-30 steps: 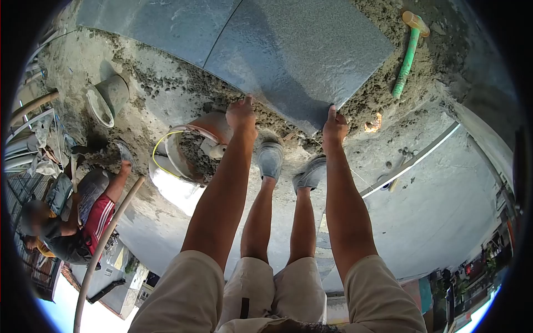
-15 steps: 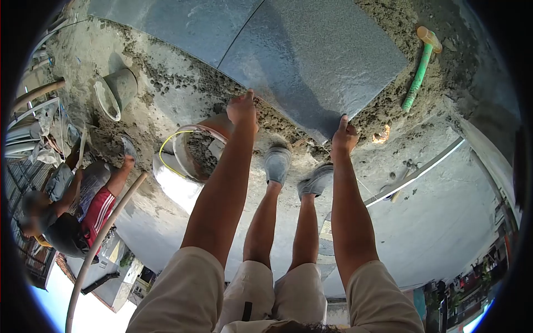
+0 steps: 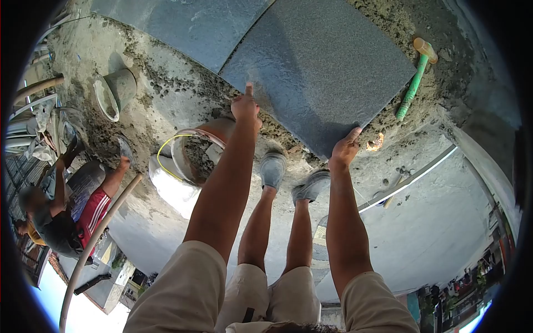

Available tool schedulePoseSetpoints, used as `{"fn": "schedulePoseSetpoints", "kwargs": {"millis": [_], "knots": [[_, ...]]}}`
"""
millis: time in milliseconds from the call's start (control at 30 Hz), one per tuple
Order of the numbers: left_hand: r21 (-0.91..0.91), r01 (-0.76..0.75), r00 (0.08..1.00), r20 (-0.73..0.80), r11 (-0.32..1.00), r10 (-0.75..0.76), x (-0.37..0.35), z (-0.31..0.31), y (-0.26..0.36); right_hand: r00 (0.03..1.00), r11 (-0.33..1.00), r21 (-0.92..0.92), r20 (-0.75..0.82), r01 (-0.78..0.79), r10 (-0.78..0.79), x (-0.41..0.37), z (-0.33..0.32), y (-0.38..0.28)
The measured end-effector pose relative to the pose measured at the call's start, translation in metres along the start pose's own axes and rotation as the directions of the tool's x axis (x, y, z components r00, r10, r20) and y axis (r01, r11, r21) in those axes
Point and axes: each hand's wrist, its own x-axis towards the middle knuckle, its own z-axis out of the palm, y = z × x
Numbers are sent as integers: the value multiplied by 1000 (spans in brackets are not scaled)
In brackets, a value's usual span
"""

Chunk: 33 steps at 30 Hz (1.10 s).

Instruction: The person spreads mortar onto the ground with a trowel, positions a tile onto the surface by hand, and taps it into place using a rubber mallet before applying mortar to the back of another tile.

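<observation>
A large grey stone-textured floor tile (image 3: 338, 66) lies on rough mortar in front of me, beside another grey tile (image 3: 183, 28) on its left. My left hand (image 3: 246, 107) grips the tile's near-left edge, one digit stretched onto the top face and the others curled below. At the near corner, my right hand (image 3: 345, 149) holds the right edge, with a digit on top. The undersides of both grips are hidden. To the right of the tile rests a mallet (image 3: 413, 89) with a green handle and a pale head.
A bucket of mortar (image 3: 191, 155) stands left of my feet, near another tipped bucket (image 3: 119, 91). A long pale bar (image 3: 411, 180) lies at the right. Another person (image 3: 66, 222) crouches at the left, behind a long pole (image 3: 102, 238). Loose mortar (image 3: 166, 72) borders the tiles.
The held tile has shifted slightly toward me and right, and the seam beside the other tile looks wider. My right hand has moved with its corner; the left keeps its edge.
</observation>
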Motion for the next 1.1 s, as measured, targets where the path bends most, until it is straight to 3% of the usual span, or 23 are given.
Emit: {"fn": "schedulePoseSetpoints", "kwargs": {"millis": [67,100,167,267,300,367,400,467,500,567,600,667,700,733,767,833,867,900,933,967,1000,1033,1100], "knots": [[-110,163,986,-8,981,-165,-24,11,9,999,999,-37,-35,-21,20,0,0,-6],[-112,161,987,-3,981,-162,-17,11,4,998,997,-76,-64,-31,26,0,-2,-10],[-228,245,964,156,942,-213,-3,10,-3,996,993,-112,-87,-30,20,-3,-7,-22],[-358,193,969,217,914,-120,-47,3,-10,980,996,-82,-201,-27,10,-15,-31,-25],[-341,196,971,200,919,-133,-94,1,6,989,992,-104,-140,-67,52,-34,-53,-40],[-376,185,960,267,908,-84,-163,-27,-3,981,984,-147,-152,101,-123,-60,-108,-39],[-374,235,943,311,897,-118,-190,-47,-19,983,954,-289,-135,79,-122,-72,-150,-45],[-236,459,864,345,856,-368,-249,-89,-51,942,911,-304,-100,279,-322,-104,-224,-68],[-168,467,838,396,868,-374,-295,-100,-37,884,847,-342,-86,406,-459,-117,-256,-85],[-285,634,738,501,719,-452,-349,-117,-59,901,739,-578,-16,346,-434,-145,-326,-134],[-314,694,685,565,648,-461,-365,-123,-71,890,740,-567,-27,362,-456,-162,-331,-170],[-312,751,618,642,582,-453,-395,-121,-70,688,566,-466,140,680,-712,-195,-329,-238],[-386,771,593,725,506,-351,-409,-113,-63,605,421,-527,244,739,-758,-204,-333,-264],[-436,797,562,788,418,-250,-420,-110,-56,543,379,-466,290,799,-788,-216,-332,-283],[-466,809,559,798,358,-225,-426,-109,-45,572,442,-389,339,808,-747,-239,-322,-311],[-463,850,518,821,249,-241,-433,-113,-8,321,203,-287,463,936,-827,-273,-301,-350],[-390,854,506,774,344,-381,-427,-131,14,124,8,-220,519,975,-846,-291,-289,-365],[-358,758,519,837,545,-172,-447,-155,52,-54,-106,-66,536,992,-843,-317,-279,-392],[-399,737,250,911,546,330,-430,-185,67,-214,-223,50,535,974,-817,-337,-272,-406],[-503,462,438,846,730,306,-433,-237,92,-367,-332,161,480,930,-797,-358,-265,-416],[-373,906,344,924,198,167,-431,-296,117,-508,-473,203,480,857,-715,-377,-262,-421],[-689,404,808,577,601,118,-393,-381,118,-591,-523,278,428,806,-684,-400,-261,-427],[-673,381,789,594,633,156,-420,-450,117,-663,-579,325,413,748,-624,-434,-255,-426]]}}
